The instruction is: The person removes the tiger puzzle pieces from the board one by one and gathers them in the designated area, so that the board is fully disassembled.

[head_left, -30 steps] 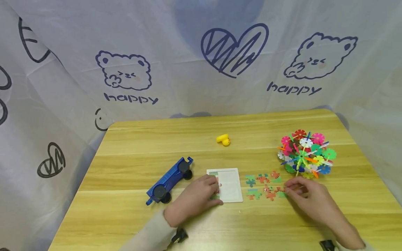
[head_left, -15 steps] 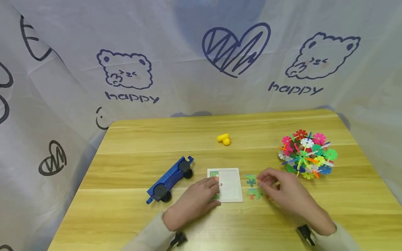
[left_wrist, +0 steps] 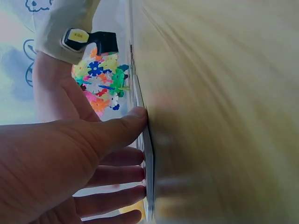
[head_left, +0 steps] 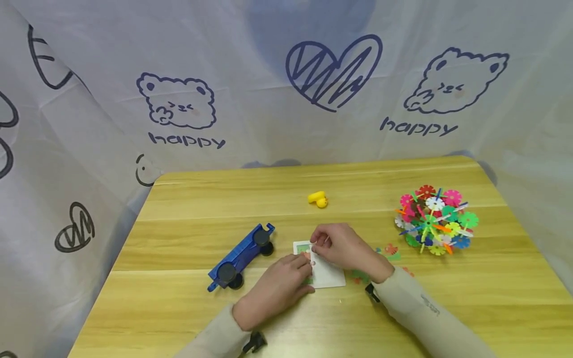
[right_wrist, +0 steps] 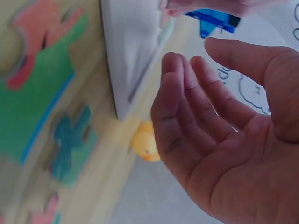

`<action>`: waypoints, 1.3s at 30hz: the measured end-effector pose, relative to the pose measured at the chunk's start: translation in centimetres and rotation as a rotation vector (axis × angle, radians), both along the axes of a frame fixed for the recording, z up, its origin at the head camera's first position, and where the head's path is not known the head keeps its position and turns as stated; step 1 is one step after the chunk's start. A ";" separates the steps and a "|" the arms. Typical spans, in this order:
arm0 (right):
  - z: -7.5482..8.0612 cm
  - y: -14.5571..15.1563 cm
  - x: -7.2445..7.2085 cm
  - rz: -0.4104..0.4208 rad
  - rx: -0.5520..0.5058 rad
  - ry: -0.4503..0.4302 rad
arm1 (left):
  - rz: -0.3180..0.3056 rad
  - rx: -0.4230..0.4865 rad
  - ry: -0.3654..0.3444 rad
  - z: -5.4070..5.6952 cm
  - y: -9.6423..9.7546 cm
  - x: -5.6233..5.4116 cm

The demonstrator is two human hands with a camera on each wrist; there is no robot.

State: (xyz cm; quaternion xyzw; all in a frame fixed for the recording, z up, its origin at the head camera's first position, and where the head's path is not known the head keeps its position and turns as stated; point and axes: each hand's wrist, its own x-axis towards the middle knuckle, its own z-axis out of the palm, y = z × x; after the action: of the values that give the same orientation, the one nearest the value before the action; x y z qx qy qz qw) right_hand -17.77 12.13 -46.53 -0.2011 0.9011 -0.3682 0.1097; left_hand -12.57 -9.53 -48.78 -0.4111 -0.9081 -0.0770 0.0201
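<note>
A white puzzle tray (head_left: 330,277) lies mid-table, with joined green and red jigsaw pieces (head_left: 303,247) along its left side. Straight fingers of my left hand (head_left: 279,281) rest on that side; in the left wrist view the thumb (left_wrist: 133,122) touches the tray's edge. My right hand (head_left: 342,243) is over the tray's top edge, fingers loosely bent. The right wrist view shows a gap between its thumb and index finger, with nothing seen there. Loose jigsaw pieces (head_left: 391,249) lie right of the tray, partly hidden by the right forearm.
Left of the tray, a blue toy vehicle (head_left: 239,258) lies on its side, black wheels showing. A small yellow duck (head_left: 320,199) lies behind the tray. To the right stands a ball of colourful plastic snowflake discs (head_left: 436,221). A printed cloth (head_left: 264,114) hangs behind the table.
My right hand has moved left from the far end of the loose pieces, across them, to the tray's top edge. The left hand stays on the tray.
</note>
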 end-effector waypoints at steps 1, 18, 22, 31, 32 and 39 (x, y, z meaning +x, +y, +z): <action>-0.2 -0.3 -0.2 -0.002 0.015 -0.009 | -0.004 0.003 0.008 -0.1 0.0 0.0; -1.7 -2.7 -0.7 -0.035 0.095 0.005 | -0.017 0.038 -0.038 -0.2 -0.3 -0.1; -1.5 -2.8 -0.6 -0.035 0.103 0.017 | -0.014 0.037 -0.046 -0.2 -0.3 -0.1; -1.1 -2.9 -0.8 -0.005 0.129 0.018 | -0.004 0.027 -0.007 -0.1 -0.2 -0.1; -1.0 -2.9 -0.8 -0.005 0.133 0.016 | -0.003 0.025 -0.010 -0.1 -0.2 -0.2; -0.5 -2.9 -0.9 0.008 0.176 0.015 | -0.004 0.016 -0.018 0.2 -0.1 -0.3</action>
State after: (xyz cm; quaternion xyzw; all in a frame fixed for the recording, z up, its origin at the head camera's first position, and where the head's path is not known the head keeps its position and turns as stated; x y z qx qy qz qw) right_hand -18.69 9.22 -46.99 -0.1968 0.9300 -0.2857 0.1215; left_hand -12.83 -9.65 -48.60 -0.4119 -0.9069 -0.0878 0.0150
